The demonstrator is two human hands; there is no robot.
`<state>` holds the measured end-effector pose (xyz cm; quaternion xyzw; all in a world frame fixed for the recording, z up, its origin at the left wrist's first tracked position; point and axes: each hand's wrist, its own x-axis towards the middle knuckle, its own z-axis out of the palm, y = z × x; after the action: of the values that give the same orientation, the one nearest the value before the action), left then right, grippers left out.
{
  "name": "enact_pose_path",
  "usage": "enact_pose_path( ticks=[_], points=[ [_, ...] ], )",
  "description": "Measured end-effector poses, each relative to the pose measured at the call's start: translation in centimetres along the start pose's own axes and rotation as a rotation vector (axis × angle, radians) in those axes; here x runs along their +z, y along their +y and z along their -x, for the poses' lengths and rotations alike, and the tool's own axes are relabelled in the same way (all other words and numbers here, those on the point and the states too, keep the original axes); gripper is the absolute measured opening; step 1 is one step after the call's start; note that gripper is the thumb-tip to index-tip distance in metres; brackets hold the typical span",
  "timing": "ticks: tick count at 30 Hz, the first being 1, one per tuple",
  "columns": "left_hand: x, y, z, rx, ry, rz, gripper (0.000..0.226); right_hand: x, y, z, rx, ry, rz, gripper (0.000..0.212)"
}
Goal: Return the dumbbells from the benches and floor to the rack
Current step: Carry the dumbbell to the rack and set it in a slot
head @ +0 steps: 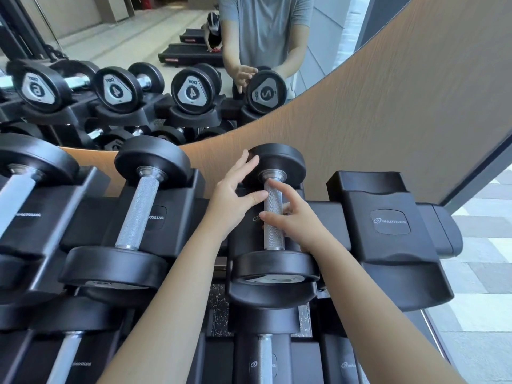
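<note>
Your left hand (235, 189) is spread flat and holds nothing: its fingertips rest against the rim of the far head of the dumbbell (274, 234), and the thumb reaches to the top of the handle. Your right hand (297, 220) lies loosely on that handle, thumb laid across it and index fingertip resting higher up. The other fingers are slackly bent on the handle's right side, not wrapped round it. Its palm faces away, so any contact underneath cannot be made out.

The dumbbell sits in a cradle on the top tier of the rack (388, 245), handle pointing away from you. The handle is knurled bright metal. Both heads are round, matte black and rubbery. The near end plate shows only edge-on, so its number is unreadable.

The cradle to the right is smooth moulded black plastic with a Nautilus badge. To the left a second dumbbell (138, 206) of the same build lies in its own cradle. Beyond it a third is cut off by the frame edge. The lower-tier handles are cropped at the bottom.

Behind the rack, a curved-edged mirror (138, 37) is set in a wood-grain panel (388, 106) and reflects the end plates reversed.
</note>
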<state>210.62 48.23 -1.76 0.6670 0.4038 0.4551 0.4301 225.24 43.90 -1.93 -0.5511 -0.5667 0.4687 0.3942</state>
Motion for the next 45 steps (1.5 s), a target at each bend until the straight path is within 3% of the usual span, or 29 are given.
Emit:
enact_pose_path(
  ticks=[5, 11, 16, 24, 35, 45],
  points=[
    [0.6, 1.1, 5.4, -0.008, -0.024, -0.054, 0.058, -0.6, 0.5, 1.4, -0.031, 0.112, 0.058, 0.05],
    [1.2, 2.6, 10.6, -0.082, -0.006, 0.039, 0.032, 0.0, 1.1, 4.9, -0.056, 0.204, -0.123, 0.033],
    [1.4, 3.1, 12.9, -0.096, -0.005, -0.02, 0.039, 0.5, 1.1, 7.5, -0.089, 0.246, -0.102, 0.017],
    [1.2, 3.2, 14.0, -0.082, 0.02, -0.095, 0.049, 0.7, 1.4, 10.9, -0.174, 0.228, 0.046, 0.021],
    [1.7, 3.3, 13.7, -0.033, 0.119, -0.203, 0.04, 0.0, 1.7, 11.2, -0.153, 0.188, 0.07, 0.025],
    [1.2, 4.6, 11.7, 0.064, 0.001, -0.53, 0.036, 1.6, 3.5, 11.6, -0.049, 0.122, -0.474, 0.023]
  ],
)
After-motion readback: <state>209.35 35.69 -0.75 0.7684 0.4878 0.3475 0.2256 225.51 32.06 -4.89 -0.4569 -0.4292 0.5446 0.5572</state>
